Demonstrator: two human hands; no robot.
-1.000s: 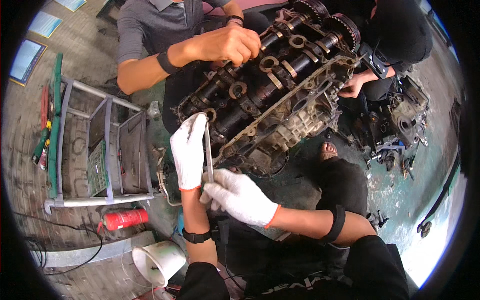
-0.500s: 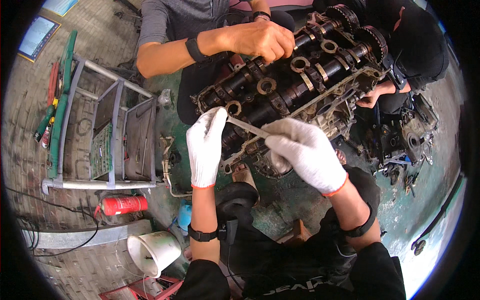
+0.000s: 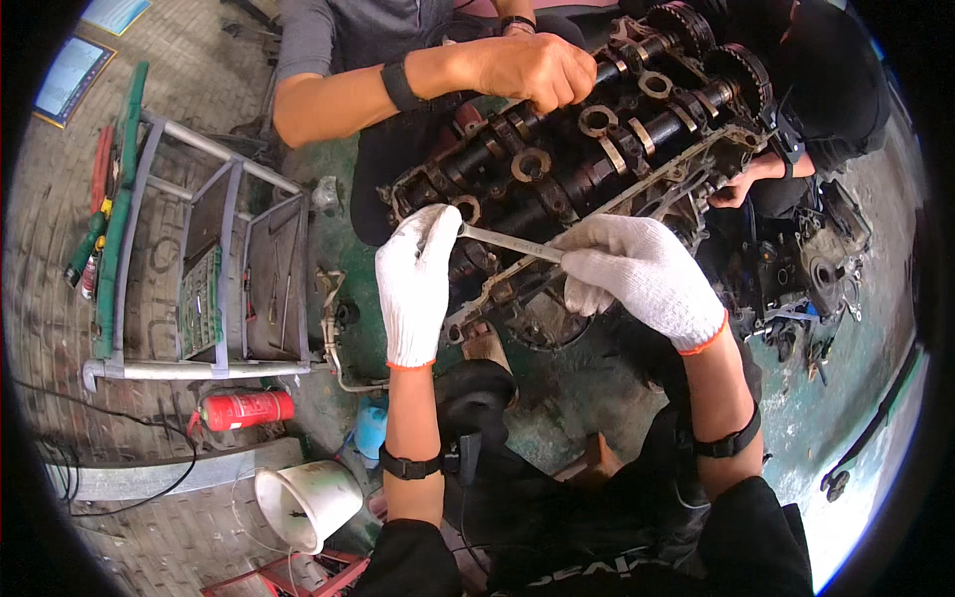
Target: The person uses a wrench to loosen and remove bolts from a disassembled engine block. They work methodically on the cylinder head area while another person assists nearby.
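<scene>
A silver wrench [image 3: 512,245] spans the gap between my white-gloved hands, tilted slightly down to the right. My left hand [image 3: 415,279] closes over its left end, which the fingers hide. Around the right end wraps my right hand [image 3: 645,271], fingers closed. Both hands are at the near side of a greasy cylinder head [image 3: 686,211] with two dark camshafts [image 3: 587,185] and several round bearing caps [image 3: 530,165]. A co-worker's bare hand [image 3: 542,72] is at the far camshaft.
Another person's hand [image 3: 734,191] is by the cylinder head's right end. Dismantled metal parts [image 3: 821,264] lie on the floor at right. To the left are a metal rack [image 3: 209,370], a red fire extinguisher [image 3: 247,409] and a white bucket [image 3: 333,497].
My right hand has moved to the right with the wrench's right end, and my left hand has shifted slightly right. The co-worker's hand has moved a little right along the far camshaft.
</scene>
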